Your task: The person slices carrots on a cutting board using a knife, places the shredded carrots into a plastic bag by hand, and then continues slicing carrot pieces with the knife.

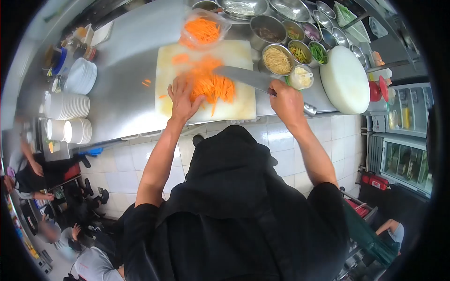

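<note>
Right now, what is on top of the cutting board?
Carrot strips lie on the cutting board, with the left hand against them. The knife, held by the right hand, reaches over the board. What the strips and left hand cover cannot be seen.

Over at the steel counter, the left hand (183, 99) presses bright orange shredded carrot (213, 86) on a pale rectangular cutting board (241, 105). The right hand (287, 100) grips a broad steel knife (246, 78), its blade reaching over the board toward the shreds. Beyond sits a clear plastic container (205, 29) holding more orange strips.
</note>
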